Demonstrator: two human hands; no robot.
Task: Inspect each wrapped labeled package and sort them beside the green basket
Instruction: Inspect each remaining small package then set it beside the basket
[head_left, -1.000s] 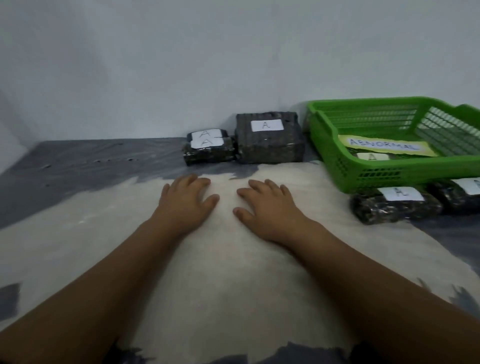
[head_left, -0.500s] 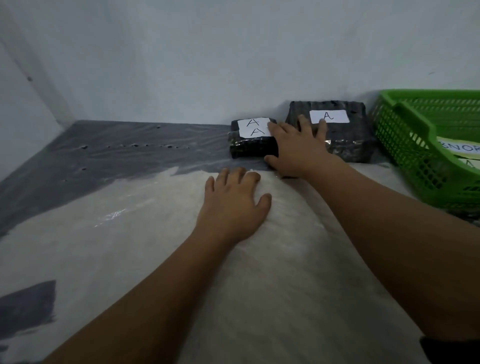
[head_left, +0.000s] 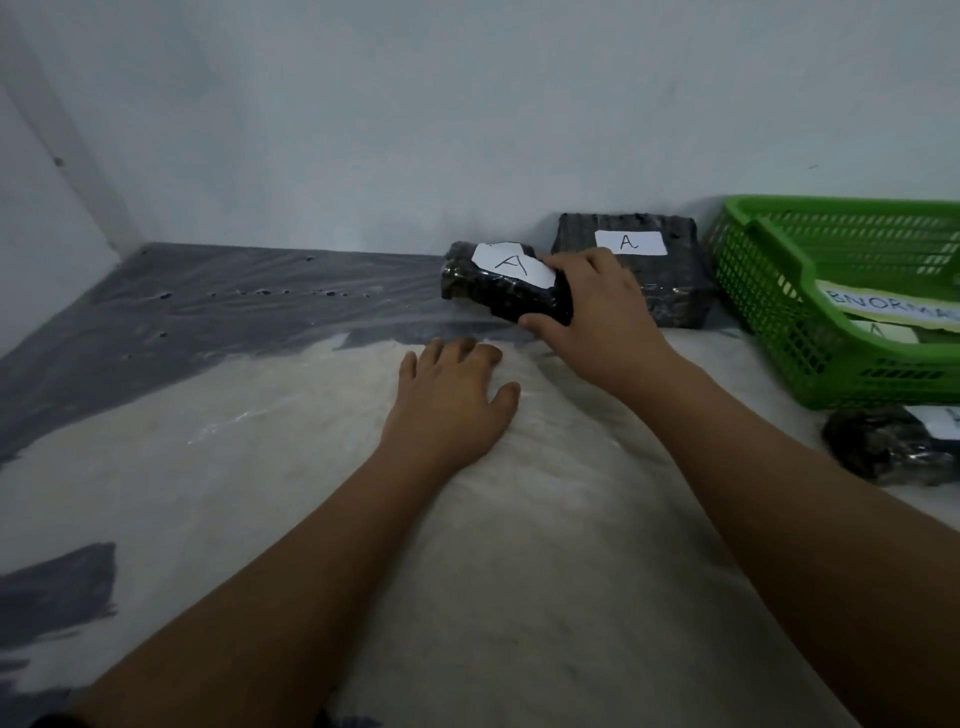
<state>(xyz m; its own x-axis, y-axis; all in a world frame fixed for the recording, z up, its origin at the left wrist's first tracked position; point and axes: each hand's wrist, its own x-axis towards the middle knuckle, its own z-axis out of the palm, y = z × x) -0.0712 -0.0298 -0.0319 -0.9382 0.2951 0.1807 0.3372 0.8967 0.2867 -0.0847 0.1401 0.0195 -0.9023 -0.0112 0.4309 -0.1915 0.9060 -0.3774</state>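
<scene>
A small black wrapped package (head_left: 493, 285) with a white "A" label is tilted up off the floor near the back wall, and my right hand (head_left: 592, 306) grips its right end. Behind it a larger black package (head_left: 670, 280) with an "A" label leans at the wall. My left hand (head_left: 452, 397) lies flat, fingers spread, on the pale fluffy mat (head_left: 311, 493). The green basket (head_left: 779, 312) stands at the right, holding a paper strip reading "ABNORMAL" and a labeled package. Another black wrapped package (head_left: 883, 447) lies in front of the basket at the right edge.
A grey plastic-covered floor (head_left: 208, 306) runs along the white wall (head_left: 415, 130) to the corner at the left. The mat covers the middle and foreground.
My right hand has closed on the small package and tipped it up from the floor. The left hand has stayed flat on the mat.
</scene>
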